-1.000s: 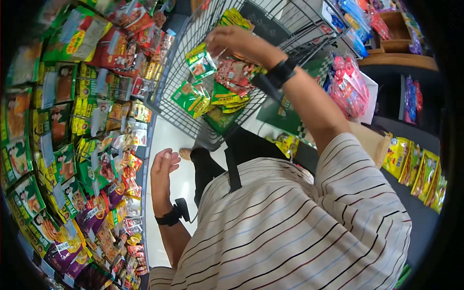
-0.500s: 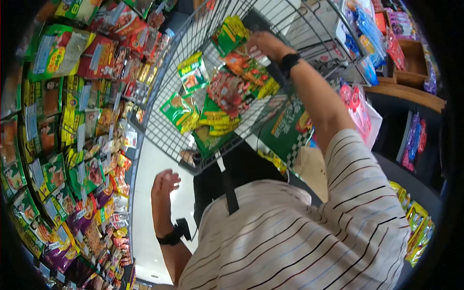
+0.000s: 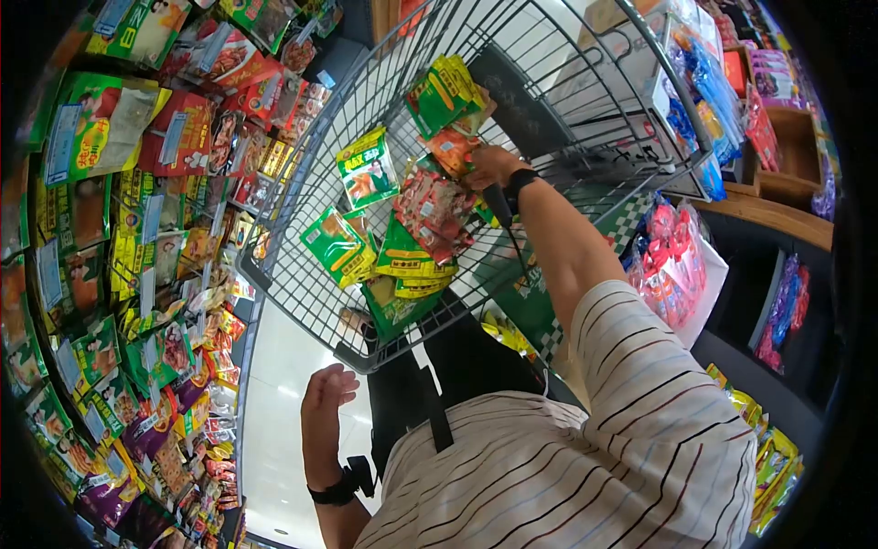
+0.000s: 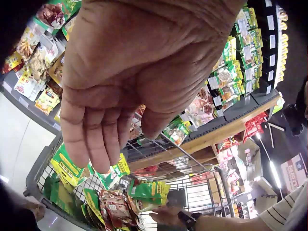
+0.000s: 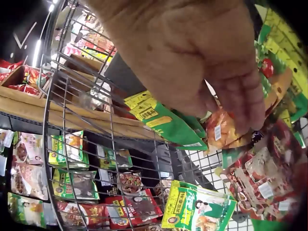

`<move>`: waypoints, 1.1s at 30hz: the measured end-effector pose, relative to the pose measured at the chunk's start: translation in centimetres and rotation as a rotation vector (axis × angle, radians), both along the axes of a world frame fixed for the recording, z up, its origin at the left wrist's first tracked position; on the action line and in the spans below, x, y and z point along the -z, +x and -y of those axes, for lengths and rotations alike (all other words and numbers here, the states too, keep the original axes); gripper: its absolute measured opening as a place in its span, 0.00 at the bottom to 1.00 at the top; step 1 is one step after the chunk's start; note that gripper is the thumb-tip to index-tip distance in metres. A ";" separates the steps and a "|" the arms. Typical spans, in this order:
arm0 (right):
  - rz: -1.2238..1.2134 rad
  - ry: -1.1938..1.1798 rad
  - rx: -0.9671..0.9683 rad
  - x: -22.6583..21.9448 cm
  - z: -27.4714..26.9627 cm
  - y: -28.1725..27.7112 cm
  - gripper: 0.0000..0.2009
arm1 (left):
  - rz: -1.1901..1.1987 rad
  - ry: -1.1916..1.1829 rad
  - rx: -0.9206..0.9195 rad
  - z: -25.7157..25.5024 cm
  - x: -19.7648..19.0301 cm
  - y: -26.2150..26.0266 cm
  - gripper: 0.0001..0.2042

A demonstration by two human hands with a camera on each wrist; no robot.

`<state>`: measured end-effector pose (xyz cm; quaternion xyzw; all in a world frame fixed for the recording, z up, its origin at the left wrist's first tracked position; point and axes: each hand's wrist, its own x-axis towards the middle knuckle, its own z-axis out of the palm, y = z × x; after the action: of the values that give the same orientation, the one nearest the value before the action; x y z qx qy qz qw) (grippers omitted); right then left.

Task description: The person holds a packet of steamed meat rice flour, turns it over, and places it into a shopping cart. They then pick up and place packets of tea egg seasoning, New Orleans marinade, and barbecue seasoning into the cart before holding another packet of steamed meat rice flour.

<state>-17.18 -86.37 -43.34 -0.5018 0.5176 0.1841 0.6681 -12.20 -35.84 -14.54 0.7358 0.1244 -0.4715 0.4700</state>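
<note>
In the head view my right hand reaches over the cart, its fingers against an orange packet. The right wrist view shows the bent fingers of that hand over the orange packet; whether they pinch it is unclear. A green-yellow packet lies just beyond, and red packets lie on the near side. Other green-yellow packets are spread to the left. My left hand hangs outside the cart, holding nothing, its fingers loosely bent in the left wrist view.
Shelves of packaged food run along the left. A dark panel stands inside the cart's far end. To the right are a white box of pink packages, a wooden shelf edge and yellow packets.
My right hand has moved from the cart's far part back towards me, down to the orange packet. The cart's wider far end has come further into view. My left hand still hangs beside the cart.
</note>
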 end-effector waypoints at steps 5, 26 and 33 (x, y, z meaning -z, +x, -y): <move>0.177 -0.317 0.177 -1.3 -1.1 3.3 0.18 | 0.005 0.036 -0.012 0.9 0.1 0.4 0.17; -0.151 -0.117 -0.305 1.2 1.7 -0.4 0.19 | 0.021 0.050 0.012 2.6 0.0 1.9 0.19; -0.148 -0.063 -0.140 3.6 1.3 -0.6 0.19 | -0.007 0.067 -0.008 2.8 0.2 2.2 0.18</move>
<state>-17.80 -87.71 -46.94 -0.5425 0.5347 0.2507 0.5975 -9.96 -38.63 -14.78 0.7490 0.1448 -0.4677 0.4464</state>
